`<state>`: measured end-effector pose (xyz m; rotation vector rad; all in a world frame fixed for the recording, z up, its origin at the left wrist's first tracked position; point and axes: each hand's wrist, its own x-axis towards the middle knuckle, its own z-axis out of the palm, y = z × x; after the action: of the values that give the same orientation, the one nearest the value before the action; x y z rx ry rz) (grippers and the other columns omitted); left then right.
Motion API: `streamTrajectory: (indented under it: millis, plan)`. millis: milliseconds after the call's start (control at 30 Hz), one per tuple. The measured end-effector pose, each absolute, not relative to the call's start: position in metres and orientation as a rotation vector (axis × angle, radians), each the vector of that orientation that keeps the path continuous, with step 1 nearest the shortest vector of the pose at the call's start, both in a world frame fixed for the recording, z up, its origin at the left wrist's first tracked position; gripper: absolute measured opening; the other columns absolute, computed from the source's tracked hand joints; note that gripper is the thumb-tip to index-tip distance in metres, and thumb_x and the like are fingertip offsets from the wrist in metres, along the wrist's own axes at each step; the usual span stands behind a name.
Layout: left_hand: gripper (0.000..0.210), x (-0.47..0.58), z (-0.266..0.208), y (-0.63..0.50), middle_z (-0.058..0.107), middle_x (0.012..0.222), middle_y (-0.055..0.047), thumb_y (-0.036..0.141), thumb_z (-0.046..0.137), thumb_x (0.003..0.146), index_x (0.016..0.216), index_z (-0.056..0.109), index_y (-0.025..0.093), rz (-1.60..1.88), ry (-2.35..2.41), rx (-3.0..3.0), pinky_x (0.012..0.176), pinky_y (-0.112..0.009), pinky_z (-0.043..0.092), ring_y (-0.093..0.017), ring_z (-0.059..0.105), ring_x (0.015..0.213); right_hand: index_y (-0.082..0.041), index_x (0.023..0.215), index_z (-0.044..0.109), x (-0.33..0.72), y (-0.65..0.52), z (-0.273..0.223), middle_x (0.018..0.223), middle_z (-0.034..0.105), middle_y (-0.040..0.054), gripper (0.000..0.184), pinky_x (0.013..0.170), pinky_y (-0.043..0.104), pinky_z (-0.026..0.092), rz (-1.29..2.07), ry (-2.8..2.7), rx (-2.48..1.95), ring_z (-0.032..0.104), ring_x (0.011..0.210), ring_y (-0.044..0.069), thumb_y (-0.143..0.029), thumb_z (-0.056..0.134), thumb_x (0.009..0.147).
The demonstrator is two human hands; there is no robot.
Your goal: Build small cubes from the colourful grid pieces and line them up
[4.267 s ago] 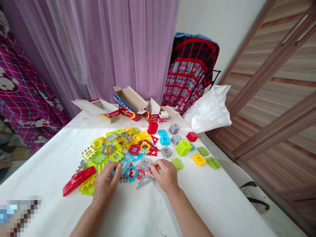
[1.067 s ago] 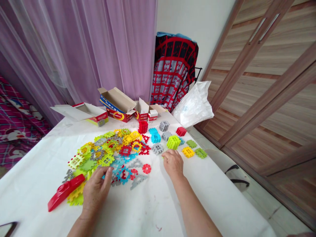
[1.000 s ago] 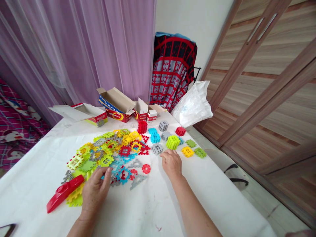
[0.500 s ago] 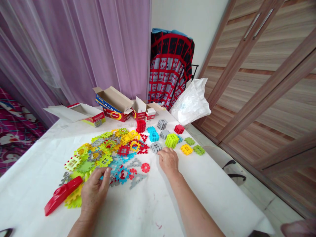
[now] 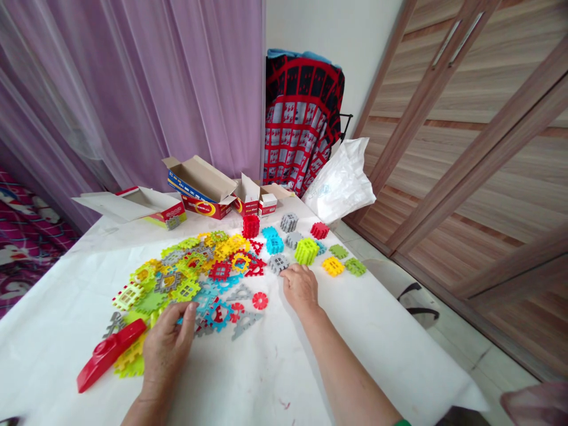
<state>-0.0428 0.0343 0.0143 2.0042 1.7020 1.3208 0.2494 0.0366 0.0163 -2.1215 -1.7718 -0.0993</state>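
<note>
I note a white table [image 5: 248,378] bearing a pile [image 5: 186,289] of toothed pieces. My left hand [image 5: 166,337], curled narrow, sits at the pile's near edge; whether it holds anything, I cannot tell. My right hand [image 5: 302,289], also narrow, is at the gray stack [image 5: 278,264]; contact and hold unconfirmed. A red disc [image 5: 260,300] lies between the hands.

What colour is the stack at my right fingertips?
The stack is grey, best in head view.
</note>
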Motion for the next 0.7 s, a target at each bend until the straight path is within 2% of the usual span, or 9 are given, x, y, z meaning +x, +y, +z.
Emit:
streamTrajectory:
  millis: [300,700]
  plan:
    - [0.031,-0.043,0.015,0.033,0.069,0.073,0.000,0.048,0.051,0.085,0.078,0.068,0.022,1.320,1.711,2.007,0.056,-0.021,0.048,-0.014,0.064,0.062,-0.025,0.082,0.077,0.266,0.033,0.019,0.090,0.071,0.0037,0.026,0.078,0.028,0.037,-0.127,-1.643,-2.163,0.056,0.088,0.019,-0.011,0.055,0.081]
    - [0.032,-0.042,0.016,0.033,0.069,0.074,0.000,0.050,0.051,0.084,0.077,0.067,0.023,1.337,1.718,2.000,0.056,-0.022,0.048,-0.014,0.063,0.061,-0.027,0.088,0.078,0.267,0.035,0.016,0.093,0.071,0.0027,0.027,0.080,0.030,0.038,-0.071,-1.614,-2.178,0.056,0.092,0.019,-0.011,0.056,0.082]
